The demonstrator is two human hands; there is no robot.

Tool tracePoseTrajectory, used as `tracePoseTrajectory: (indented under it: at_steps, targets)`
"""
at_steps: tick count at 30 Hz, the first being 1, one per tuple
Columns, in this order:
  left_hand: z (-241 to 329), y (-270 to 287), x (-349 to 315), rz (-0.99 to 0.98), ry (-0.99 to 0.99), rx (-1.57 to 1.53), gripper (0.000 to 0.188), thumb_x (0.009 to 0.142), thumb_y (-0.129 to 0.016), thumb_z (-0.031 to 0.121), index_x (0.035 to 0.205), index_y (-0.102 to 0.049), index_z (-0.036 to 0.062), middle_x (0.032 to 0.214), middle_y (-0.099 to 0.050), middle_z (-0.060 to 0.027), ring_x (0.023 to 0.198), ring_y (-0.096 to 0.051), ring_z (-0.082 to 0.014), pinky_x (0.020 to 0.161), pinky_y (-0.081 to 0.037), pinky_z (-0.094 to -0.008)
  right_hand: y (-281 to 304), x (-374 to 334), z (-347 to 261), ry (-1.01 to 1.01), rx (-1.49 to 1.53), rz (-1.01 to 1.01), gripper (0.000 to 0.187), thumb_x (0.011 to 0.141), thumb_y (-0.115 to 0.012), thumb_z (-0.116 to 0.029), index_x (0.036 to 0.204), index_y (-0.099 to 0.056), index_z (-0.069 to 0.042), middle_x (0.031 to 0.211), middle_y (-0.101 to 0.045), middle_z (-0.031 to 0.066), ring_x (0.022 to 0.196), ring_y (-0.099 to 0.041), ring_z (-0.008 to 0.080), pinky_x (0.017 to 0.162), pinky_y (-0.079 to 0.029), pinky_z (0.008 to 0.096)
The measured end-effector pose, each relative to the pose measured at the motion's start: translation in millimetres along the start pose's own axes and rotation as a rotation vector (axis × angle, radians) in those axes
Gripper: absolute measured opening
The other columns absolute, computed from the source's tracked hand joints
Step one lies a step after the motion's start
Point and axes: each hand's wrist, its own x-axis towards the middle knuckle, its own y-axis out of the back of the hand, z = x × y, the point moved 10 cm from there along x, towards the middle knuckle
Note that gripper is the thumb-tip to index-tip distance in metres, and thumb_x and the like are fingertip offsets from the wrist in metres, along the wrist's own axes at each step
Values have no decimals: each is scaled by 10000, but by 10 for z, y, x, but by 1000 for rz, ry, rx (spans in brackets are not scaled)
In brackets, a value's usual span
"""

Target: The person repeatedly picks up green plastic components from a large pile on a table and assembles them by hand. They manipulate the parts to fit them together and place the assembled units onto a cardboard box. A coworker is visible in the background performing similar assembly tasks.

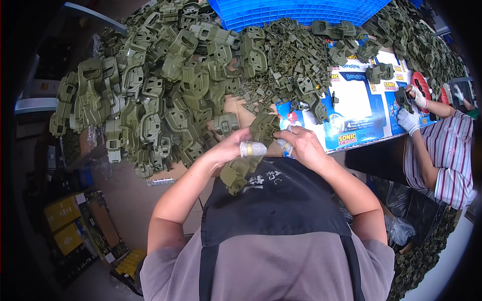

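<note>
An olive-green moulded plastic vehicle shell (pixel 236 176) is held in front of my apron, tilted, with its far end (pixel 264 128) raised between my hands. My left hand (pixel 232 145) is closed around its left side; the thumb wears a white wrapping with a yellow band. My right hand (pixel 305 146) pinches at the shell's right edge, one finger also wrapped in white. Whatever small thing its fingertips hold is too hidden to make out. Just beyond my hands, a heap of small green plastic pieces (pixel 291 62) lies on the table.
Stacked green shells (pixel 183 83) cover the table's left side. A blue plastic crate (pixel 296 14) stands at the back. Printed cardboard (pixel 354 108) covers the right part. There, a co-worker in a striped shirt (pixel 442 150) and white gloves (pixel 407 120) handles a dark part.
</note>
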Motion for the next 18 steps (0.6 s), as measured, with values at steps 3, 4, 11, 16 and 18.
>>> tracePoseTrajectory:
  at_steps: [3,4,11,16,18]
  targets:
    - [24,-40,-22,10,10,-20,528,780,-686,166,1242,-458,54,1054,-578,-34,922,-550,-94,783,-444,-251,-14,14,25,-16,100,13,284,695,-615,-48,979,-625,-63,775,-610,138,722,-598,331,657,-487,389]
    - [41,-52,-32,12,6,-44,516,777,-689,158,1231,-469,53,1039,-584,-31,909,-552,-91,771,-446,-249,-4,29,41,-15,147,28,276,694,-620,-48,969,-628,-60,787,-617,138,730,-602,334,662,-488,389]
    - [137,-109,-52,18,-15,34,430,762,-686,81,1156,-518,43,942,-607,-19,837,-570,-74,706,-465,-232,-41,-71,-7,33,149,32,278,680,-580,-1,949,-625,-53,803,-620,164,771,-607,332,673,-491,399]
    - [35,-86,22,20,-17,38,467,751,-668,26,1182,-491,26,1014,-600,-37,884,-570,-95,745,-468,-238,-98,-53,150,-72,301,36,238,710,-614,-22,946,-638,-51,876,-646,151,807,-627,321,715,-498,373]
    - [43,-40,60,56,-44,17,469,748,-674,33,1181,-492,25,1024,-596,-39,900,-566,-98,752,-465,-238,-126,-5,253,-97,265,-53,235,754,-632,-84,989,-642,-76,908,-650,143,831,-633,304,747,-498,354]
